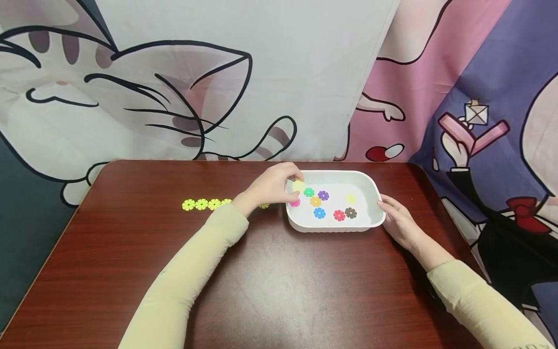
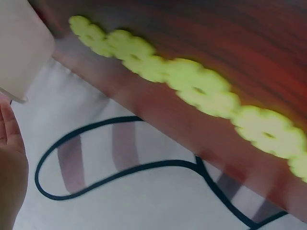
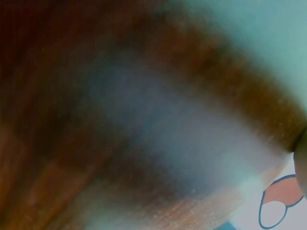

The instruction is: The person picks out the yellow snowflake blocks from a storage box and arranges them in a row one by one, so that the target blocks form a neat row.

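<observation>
My left hand (image 1: pixel 273 184) reaches over the left end of a white plastic tray (image 1: pixel 337 227). Its thumb and fingers pinch a pale yellow snowflake disc (image 1: pixel 298 186) inside that end. At the opposite end, my right hand (image 1: pixel 401 224) grips the tray's wall, thumb at the rim. Loose discs lie in the tray: green (image 1: pixel 308 192), purple (image 1: pixel 323 195), orange (image 1: pixel 316 201), pink (image 1: pixel 294 202), blue (image 1: pixel 319 213), red (image 1: pixel 339 215), dark brown (image 1: pixel 350 213) and another yellow one (image 1: pixel 351 198).
Left of the tray, a row of yellow snowflake discs (image 2: pixel 199 88) lies on the brown table (image 1: pixel 261 291), partly hidden by my left arm in the head view. Behind the table's far edge hangs a cartoon-printed cloth (image 1: pixel 314 87). The right wrist view is mostly blurred.
</observation>
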### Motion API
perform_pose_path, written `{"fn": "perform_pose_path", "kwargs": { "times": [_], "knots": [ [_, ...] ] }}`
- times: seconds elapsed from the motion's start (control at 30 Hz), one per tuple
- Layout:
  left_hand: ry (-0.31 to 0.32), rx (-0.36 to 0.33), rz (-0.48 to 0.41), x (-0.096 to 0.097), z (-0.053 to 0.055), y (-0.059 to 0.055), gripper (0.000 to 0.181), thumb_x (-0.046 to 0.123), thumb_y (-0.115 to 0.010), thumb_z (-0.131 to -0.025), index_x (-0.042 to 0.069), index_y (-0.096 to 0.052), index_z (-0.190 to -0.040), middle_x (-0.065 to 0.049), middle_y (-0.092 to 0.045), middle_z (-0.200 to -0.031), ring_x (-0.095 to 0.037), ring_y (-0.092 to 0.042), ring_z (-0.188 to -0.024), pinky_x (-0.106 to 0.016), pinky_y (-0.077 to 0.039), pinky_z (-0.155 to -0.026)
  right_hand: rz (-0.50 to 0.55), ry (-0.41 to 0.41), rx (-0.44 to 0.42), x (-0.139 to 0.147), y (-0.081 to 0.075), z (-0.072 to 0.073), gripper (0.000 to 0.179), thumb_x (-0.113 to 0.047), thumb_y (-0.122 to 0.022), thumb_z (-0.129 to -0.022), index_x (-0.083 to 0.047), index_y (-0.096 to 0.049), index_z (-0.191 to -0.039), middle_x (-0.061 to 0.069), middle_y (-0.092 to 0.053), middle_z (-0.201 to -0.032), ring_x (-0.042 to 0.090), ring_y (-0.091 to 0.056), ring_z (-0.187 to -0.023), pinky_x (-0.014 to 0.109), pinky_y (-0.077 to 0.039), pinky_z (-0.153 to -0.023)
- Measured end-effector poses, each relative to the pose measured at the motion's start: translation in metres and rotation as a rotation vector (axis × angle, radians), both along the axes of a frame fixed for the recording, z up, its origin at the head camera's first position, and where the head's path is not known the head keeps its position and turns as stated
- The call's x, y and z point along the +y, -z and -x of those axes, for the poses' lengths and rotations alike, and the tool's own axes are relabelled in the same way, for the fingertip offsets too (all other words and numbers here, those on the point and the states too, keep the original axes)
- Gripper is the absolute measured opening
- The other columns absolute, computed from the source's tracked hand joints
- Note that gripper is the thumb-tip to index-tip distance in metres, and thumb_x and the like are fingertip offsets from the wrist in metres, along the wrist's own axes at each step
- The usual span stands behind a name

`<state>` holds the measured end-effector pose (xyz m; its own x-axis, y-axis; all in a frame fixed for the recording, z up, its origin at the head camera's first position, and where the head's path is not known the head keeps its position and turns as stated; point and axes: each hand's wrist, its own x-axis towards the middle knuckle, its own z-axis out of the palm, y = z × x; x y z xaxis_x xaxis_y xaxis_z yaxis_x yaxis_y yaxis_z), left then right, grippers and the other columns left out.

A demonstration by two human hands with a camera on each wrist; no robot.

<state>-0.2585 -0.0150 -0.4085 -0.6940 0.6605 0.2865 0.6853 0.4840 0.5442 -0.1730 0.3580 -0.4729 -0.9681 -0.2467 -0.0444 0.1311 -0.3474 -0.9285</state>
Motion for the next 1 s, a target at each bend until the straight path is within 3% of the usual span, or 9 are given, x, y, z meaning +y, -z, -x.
{"fn": "perform_pose_path", "kwargs": {
  "times": [0.3,1.0],
  "knots": [
    [-0.048,0.021,-0.046,-0.035,-0.003,0.008,0.029,0.023,-0.072,-0.071,0.018,-0.062,-0.098,0.007,-0.056,-0.095,-0.02,-0.057,-0.092,-0.032,-0.049,-0.083,0.01,-0.004,-0.004,0.001,0.0,-0.001,0.028,-0.002,-0.036,-0.1,-0.002,-0.048,-0.126,0.004,-0.06,-0.119,0.012,-0.056,-0.109,0.022,-0.046,-0.091],
    [-0.218,0.026,-0.016,-0.121,-0.009,0.021,0.025,0.019,-0.071,-0.07,0.018,-0.063,-0.094,0.005,-0.058,-0.096,-0.015,-0.054,-0.087,-0.031,-0.046,-0.078,0.014,0.002,0.002,0.0,0.0,0.001,0.027,-0.001,-0.037,-0.1,-0.004,-0.051,-0.122,0.003,-0.062,-0.116,0.011,-0.058,-0.107,0.022,-0.047,-0.09]
  ]
}}
